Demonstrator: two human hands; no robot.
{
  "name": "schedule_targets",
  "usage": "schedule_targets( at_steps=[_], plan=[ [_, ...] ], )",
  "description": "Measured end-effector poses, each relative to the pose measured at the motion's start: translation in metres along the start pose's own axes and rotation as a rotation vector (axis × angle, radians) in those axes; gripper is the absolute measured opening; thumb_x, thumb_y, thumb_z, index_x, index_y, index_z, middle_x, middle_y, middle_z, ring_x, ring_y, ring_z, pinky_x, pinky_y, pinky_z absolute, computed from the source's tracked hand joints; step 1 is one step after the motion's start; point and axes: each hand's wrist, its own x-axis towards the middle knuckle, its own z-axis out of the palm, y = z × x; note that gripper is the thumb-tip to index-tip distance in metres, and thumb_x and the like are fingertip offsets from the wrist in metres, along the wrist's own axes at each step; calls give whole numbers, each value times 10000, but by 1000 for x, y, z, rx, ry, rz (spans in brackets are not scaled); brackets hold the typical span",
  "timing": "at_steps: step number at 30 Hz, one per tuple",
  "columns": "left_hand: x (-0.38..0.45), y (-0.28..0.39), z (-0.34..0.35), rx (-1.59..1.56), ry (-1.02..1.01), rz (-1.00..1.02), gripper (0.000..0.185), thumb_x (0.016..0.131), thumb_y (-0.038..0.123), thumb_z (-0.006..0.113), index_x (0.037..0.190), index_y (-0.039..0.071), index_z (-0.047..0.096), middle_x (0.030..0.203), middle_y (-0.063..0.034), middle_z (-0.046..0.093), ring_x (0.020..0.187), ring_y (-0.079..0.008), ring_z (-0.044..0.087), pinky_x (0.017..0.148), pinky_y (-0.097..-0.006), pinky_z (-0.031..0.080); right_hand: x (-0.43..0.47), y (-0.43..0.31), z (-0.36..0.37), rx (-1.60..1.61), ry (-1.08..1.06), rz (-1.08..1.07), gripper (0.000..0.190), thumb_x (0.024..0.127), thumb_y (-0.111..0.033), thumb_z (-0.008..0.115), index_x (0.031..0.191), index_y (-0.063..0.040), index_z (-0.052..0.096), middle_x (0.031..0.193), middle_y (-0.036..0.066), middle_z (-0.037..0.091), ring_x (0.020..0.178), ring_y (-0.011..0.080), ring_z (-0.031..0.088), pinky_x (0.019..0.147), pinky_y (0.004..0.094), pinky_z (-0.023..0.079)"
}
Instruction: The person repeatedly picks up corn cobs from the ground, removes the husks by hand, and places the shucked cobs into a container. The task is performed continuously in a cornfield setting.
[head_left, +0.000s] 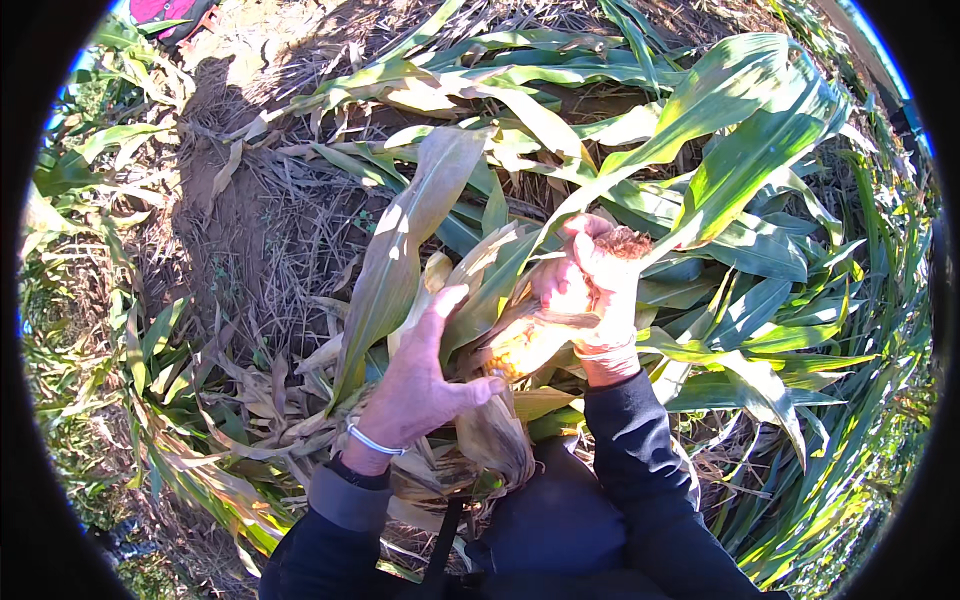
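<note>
An ear of corn (510, 351) lies between my two hands, its yellow kernels partly bared and its lower end wrapped in dry husk (491, 435). My right hand (596, 285) is closed around the upper part of the ear and its husk, with brown silk (624, 243) sticking out above the fingers. My left hand (420, 382), a white band at its wrist, is at the ear's left side with thumb and fingers spread apart. Long green corn leaves (675, 142) extend above my right hand. A drying leaf (409, 232) stands up beyond my left fingers.
Cut corn stalks and leaves (735, 247) are piled ahead and to the right. Dry straw and bare soil (240, 240) cover the ground at the left. More corn plants (112, 217) line the left rim. A pink and dark object (169, 13) is at the top left.
</note>
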Motion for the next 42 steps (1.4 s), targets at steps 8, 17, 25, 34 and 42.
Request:
schedule_targets(
  at_steps=[8,17,25,34,42],
  plan=[
    [-13,-15,69,425,65,-77,1004,586,398,885,1388,43,396,1226,-205,604,1134,-360,604,930,-477,462,-7,-2,-7,53,9,-24,214,943,-127,671,1089,11,597,582,68,533,467,202,512,484,357,456],
    [-8,-66,63,150,-274,-183,837,637,488,851,1241,10,522,941,-214,693,881,-377,694,770,-463,551,-20,16,-11,-10,14,120,167,902,-50,698,1017,42,618,624,64,590,470,182,563,456,320,490],
    [-47,-57,100,235,-293,-263,437,647,359,792,913,24,698,761,-205,688,740,-398,687,698,-456,566,26,48,-35,-381,-5,819,174,844,-95,732,943,42,690,723,83,660,575,156,634,539,298,534],
    [-49,-45,99,495,-369,71,338,709,395,756,601,82,683,602,-122,639,595,-314,661,598,-443,531,3,76,-45,-354,-299,1351,238,857,-162,764,1017,6,711,822,67,708,669,147,668,597,309,549],
    [-25,-88,43,569,122,-23,770,678,295,826,1327,41,499,1222,-152,600,1161,-307,564,997,-483,391,-27,42,-92,-12,39,915,439,977,-257,604,1289,45,533,999,176,706,935,337,707,844,432,590]
  ],
)
